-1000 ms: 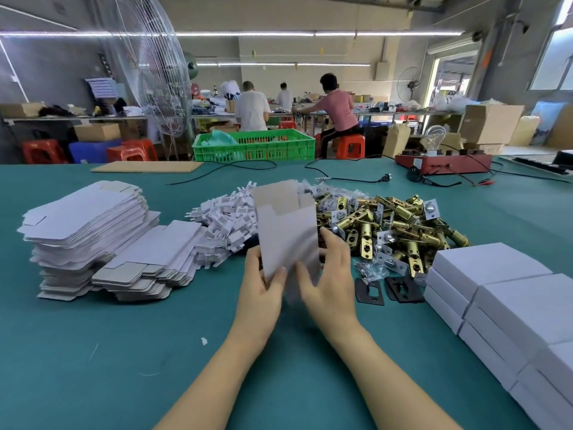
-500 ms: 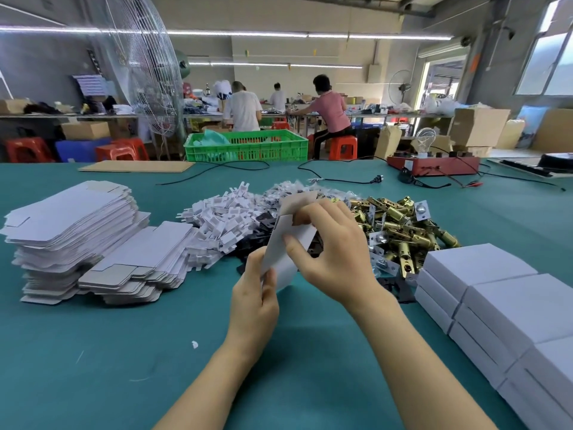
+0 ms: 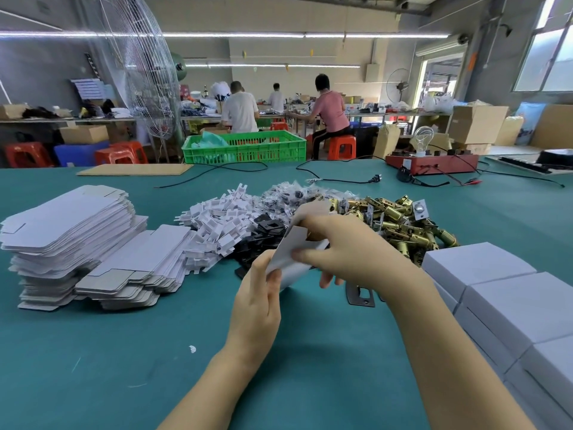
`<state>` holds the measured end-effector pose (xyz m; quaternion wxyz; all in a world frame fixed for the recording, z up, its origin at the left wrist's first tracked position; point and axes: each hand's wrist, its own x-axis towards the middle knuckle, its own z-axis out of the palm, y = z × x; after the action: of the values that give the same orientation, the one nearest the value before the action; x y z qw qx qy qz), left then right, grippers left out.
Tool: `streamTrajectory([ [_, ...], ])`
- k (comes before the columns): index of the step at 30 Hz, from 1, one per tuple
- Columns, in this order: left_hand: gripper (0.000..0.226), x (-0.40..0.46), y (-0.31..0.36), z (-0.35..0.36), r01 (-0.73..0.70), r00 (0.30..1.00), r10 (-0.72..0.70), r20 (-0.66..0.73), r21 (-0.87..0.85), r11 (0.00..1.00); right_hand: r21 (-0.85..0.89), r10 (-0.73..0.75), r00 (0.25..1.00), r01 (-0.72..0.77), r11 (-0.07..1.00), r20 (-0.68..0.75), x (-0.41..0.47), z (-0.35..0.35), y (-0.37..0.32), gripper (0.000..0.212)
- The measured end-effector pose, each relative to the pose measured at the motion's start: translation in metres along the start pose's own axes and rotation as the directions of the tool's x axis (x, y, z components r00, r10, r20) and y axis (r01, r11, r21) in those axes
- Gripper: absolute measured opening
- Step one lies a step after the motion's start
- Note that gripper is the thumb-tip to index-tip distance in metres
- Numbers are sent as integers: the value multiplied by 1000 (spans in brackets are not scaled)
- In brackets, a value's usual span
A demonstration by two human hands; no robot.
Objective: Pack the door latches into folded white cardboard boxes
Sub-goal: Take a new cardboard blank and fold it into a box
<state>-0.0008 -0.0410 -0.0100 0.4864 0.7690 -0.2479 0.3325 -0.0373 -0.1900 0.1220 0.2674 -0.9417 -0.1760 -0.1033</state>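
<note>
Holding: both hands grasp one white cardboard box blank [image 3: 293, 254] just above the table [image 3: 93, 367], near the middle
Left hand: the left hand [image 3: 257, 305] grips the blank's near lower edge, thumb on its face and fingers curled behind
Right hand: the right hand [image 3: 350, 252] comes over from the right, fingers curled round the blank's far upper part, pinching a flap; one finger hangs below, apart from the card
Blank: tilted, its face turned left and towards the camera; how far it is folded is hard to tell, as the hands hide much of it
Door latches: a heap of brass door latches [image 3: 400, 225] lies on the table just beyond the right hand, right of centre
Flat blanks: a tall stack of flat blanks [image 3: 68, 231] stands at the left, with a lower, slumped stack [image 3: 136, 268] leaning against its right side
White inserts: a pile of small white card inserts [image 3: 217, 225] lies between the slumped stack and the hands
Black plates: a pile of black plates [image 3: 260, 243] sits just beyond the left hand, touching the inserts; one more black plate [image 3: 361, 294] lies flat on the table under the right wrist
Bagged parts: clear bags of small dark parts [image 3: 288, 193] lie beyond the inserts and the latches
Closed boxes: closed white boxes [image 3: 508, 305] are stacked at the near right edge
Far side: a green crate [image 3: 245, 148], a red unit with a bulb [image 3: 431, 162] and black cables [image 3: 341, 180] lie along the far edge; people sit at benches beyond
</note>
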Motion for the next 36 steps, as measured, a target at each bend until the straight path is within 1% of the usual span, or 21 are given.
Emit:
streamTrajectory([
  [2, 47, 2, 5, -1, -6, 1000, 6, 9, -3, 1000, -70, 21, 994, -28, 997, -104, 2, 0, -7, 31],
  [3, 57, 3, 6, -1, -8, 1000, 9, -8, 29, 1000, -82, 17, 989, -30, 996, -145, 3, 2, -11, 39],
  [5, 79, 4, 8, -1, -2, 995, 22, -97, 205, 979, -65, -8, 973, -7, 998, -229, 3, 8, -25, 45],
  [6, 86, 5, 10, -1, 17, 986, 33, -165, 292, 956, -50, -25, 963, 12, 999, -268, 3, 13, -32, 46],
  [8, 92, 7, 16, -2, 79, 964, 24, -265, 371, 925, -23, -35, 947, 29, 999, -319, 5, 23, -43, 48],
  [9, 91, 8, 18, -2, 102, 957, 16, -289, 387, 916, -3, -25, 942, 25, 1000, -334, 5, 27, -46, 49],
  [11, 90, 8, 20, -2, 115, 956, 18, -294, 425, 898, 35, -2, 938, 15, 999, -346, 5, 31, -48, 47],
  [14, 96, 7, 18, -2, 67, 964, 61, -257, 462, 884, 36, -2, 950, 14, 999, -311, 4, 25, -43, 41],
  [15, 98, 6, 17, -2, 47, 967, 79, -242, 472, 880, 18, -3, 957, 9, 1000, -292, 4, 22, -40, 40],
  [17, 101, 5, 15, -1, 12, 972, 104, -210, 487, 874, -73, -6, 963, -14, 997, -270, 2, 15, -36, 40],
  [20, 98, 5, 14, -1, -14, 977, 118, -178, 496, 868, -209, -16, 969, -37, 977, -247, 0, 10, -35, 46],
  [23, 91, 5, 13, -1, -14, 978, 115, -174, 493, 870, -211, -23, 989, -9, 978, -148, -2, 5, -33, 51],
  [26, 90, 5, 15, -1, 0, 986, 81, -149, 482, 876, -180, -30, 997, 17, 984, -68, -1, 2, -31, 54],
  [28, 93, 5, 20, -2, 23, 990, 41, -132, 446, 895, -192, -27, 997, 14, 981, -70, 0, 5, -31, 51],
  [32, 98, 7, 31, -5, 50, 992, -5, -124, 360, 931, -302, -60, 989, 18, 953, -132, 3, 12, -31, 42],
  [34, 97, 6, 32, -6, 65, 994, -38, -99, 292, 954, -347, -87, 983, 26, 937, -160, 4, 13, -31, 34],
  [36, 93, 5, 32, -7, 101, 993, -88, -80, 188, 977, -406, -114, 979, 37, 913, -168, 4, 13, -30, 22],
])
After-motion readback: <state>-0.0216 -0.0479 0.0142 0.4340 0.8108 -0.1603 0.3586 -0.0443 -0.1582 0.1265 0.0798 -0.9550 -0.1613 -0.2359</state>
